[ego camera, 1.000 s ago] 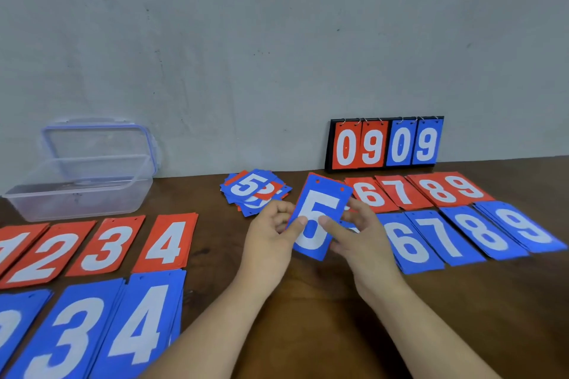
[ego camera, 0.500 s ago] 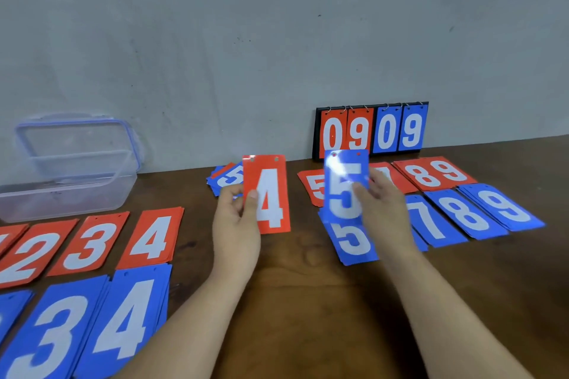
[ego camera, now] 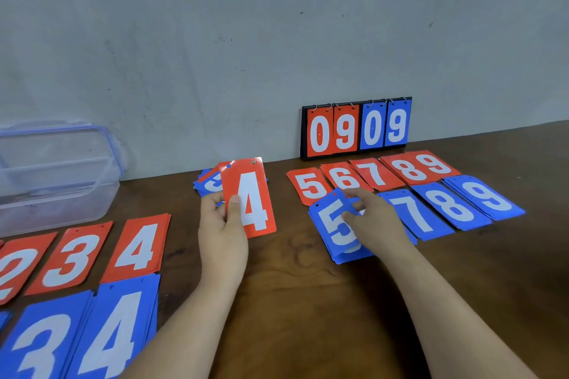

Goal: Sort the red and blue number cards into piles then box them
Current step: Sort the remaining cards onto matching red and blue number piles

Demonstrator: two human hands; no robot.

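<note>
Brown wood table [ego camera: 308, 301], grey wall behind. L hand [ego camera: 220, 224] pinches red 4 card [ego camera: 249, 197], thumb on the face, fingers behind, held up in front of the unsorted heap [ego camera: 206, 184] and well apart from red 4 pile [ego camera: 138, 246]. R hand [ego camera: 375, 221] is on blue 5 pile [ego camera: 335, 231], fingers curved; can't tell if pinching or pressing.

Risks: the 5 pile looks skewed, so a nudge prob fans it; the glossy card could slip.

Counts: red piles 2–9 = 8; blue 3, 4, 5, 7, 8, 9 = 6, 6 hidden; 1 clear box [ego camera: 61, 194]; 1 scoreboard [ego camera: 357, 128].
</note>
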